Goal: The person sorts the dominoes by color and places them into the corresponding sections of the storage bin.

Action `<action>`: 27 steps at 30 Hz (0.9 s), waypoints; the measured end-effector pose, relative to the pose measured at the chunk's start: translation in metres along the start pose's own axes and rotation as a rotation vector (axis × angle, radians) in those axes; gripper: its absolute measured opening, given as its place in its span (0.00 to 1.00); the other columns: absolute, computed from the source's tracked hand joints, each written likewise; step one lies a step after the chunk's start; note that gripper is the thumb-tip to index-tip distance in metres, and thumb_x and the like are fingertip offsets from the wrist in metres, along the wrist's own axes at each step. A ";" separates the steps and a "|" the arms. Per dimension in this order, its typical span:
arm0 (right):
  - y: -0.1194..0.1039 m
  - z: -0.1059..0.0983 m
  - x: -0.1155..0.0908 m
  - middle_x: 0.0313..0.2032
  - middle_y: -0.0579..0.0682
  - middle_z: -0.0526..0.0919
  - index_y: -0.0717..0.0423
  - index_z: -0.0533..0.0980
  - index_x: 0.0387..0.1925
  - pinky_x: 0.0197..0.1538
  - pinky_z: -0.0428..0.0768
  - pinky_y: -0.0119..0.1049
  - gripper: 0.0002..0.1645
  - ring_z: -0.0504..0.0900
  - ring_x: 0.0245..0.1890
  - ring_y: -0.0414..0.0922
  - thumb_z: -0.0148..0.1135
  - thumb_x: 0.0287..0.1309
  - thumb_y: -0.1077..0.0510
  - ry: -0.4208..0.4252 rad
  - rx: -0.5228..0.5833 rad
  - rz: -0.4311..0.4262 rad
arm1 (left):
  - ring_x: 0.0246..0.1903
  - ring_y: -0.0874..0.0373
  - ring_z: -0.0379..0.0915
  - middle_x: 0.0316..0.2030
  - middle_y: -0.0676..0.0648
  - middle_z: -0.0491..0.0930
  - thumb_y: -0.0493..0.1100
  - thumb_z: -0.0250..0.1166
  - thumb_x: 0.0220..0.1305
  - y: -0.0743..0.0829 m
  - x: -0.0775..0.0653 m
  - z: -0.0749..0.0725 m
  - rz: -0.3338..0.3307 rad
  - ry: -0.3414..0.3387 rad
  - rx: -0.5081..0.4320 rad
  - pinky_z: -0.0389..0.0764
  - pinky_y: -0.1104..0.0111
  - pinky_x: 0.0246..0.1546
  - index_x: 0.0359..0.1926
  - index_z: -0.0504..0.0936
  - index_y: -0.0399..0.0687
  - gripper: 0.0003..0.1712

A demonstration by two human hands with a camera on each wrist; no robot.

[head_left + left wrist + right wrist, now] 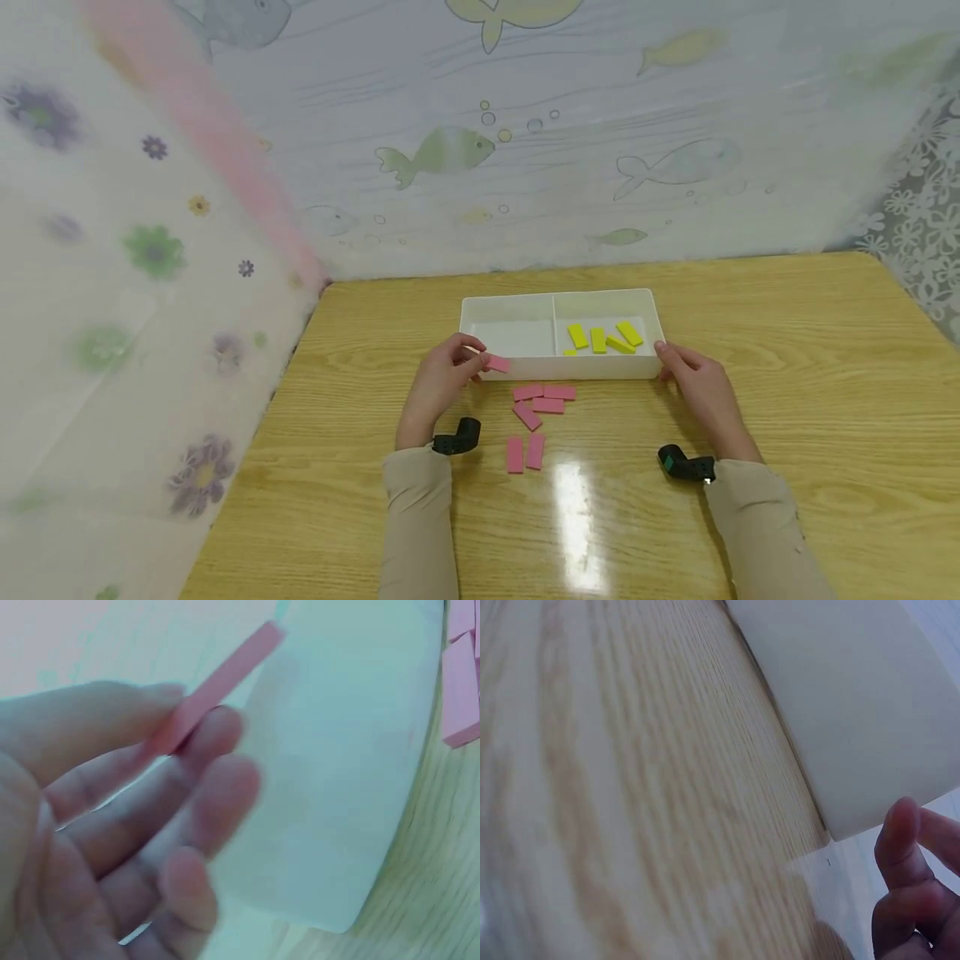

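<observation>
Between the thumb and fingertips of my left hand (444, 377) is a pink domino block (497, 363), held at the front left of a white divided tray (525, 369). In the left wrist view this block (225, 675) sticks up at a slant from the pinch, with the lower fingers loosely bent. My right hand (703, 393) holds the tray's front right corner, thumb at the rim. The right wrist view shows bent fingers (904, 847) right at that corner. Several yellow blocks (597, 340) lie in the right compartment; the left compartment (513, 329) shows only its white floor.
Several pink blocks (528, 415) lie loose on the wooden table (337, 500) in front of the tray, two of them nearer the person. A fish-patterned covering (525, 200) rises behind the table, and a flowered one (150, 333) stands on the left.
</observation>
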State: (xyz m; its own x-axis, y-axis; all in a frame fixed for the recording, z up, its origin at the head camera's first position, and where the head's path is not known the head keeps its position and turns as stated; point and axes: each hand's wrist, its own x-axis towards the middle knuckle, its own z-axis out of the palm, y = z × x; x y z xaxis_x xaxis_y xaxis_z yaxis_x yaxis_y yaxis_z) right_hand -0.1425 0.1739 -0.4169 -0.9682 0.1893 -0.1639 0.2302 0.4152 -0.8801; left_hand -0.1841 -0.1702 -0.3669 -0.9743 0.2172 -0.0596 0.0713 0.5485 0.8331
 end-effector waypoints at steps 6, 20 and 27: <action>0.000 0.002 0.001 0.40 0.58 0.75 0.55 0.67 0.58 0.38 0.65 0.38 0.43 0.69 0.40 0.49 0.42 0.54 0.29 0.014 0.034 -0.028 | 0.29 0.48 0.76 0.32 0.53 0.78 0.52 0.59 0.59 0.001 0.002 0.001 0.001 0.131 -0.045 0.72 0.63 0.28 0.45 0.76 0.52 0.15; 0.002 0.003 0.004 0.54 0.60 0.68 0.55 0.58 0.64 0.41 0.68 0.39 0.43 0.67 0.48 0.50 0.37 0.58 0.30 -0.027 0.036 -0.068 | 0.21 0.50 0.69 0.32 0.55 0.75 0.54 0.61 0.56 0.003 0.008 0.009 0.006 0.270 -0.065 0.68 0.66 0.18 0.35 0.73 0.57 0.11; 0.002 0.004 0.003 0.54 0.58 0.69 0.54 0.59 0.64 0.41 0.68 0.39 0.42 0.67 0.47 0.49 0.38 0.58 0.31 -0.023 0.053 -0.077 | 0.22 0.55 0.65 0.28 0.55 0.76 0.56 0.59 0.57 0.001 0.009 0.012 0.027 0.263 -0.010 0.68 0.66 0.19 0.34 0.80 0.65 0.06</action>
State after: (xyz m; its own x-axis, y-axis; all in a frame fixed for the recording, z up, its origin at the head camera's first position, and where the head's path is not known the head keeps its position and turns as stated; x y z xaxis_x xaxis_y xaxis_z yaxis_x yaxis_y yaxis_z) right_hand -0.1456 0.1719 -0.4213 -0.9850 0.1377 -0.1042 0.1497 0.3798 -0.9129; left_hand -0.1896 -0.1578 -0.3735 -0.9942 0.0137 0.1065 0.0972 0.5373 0.8378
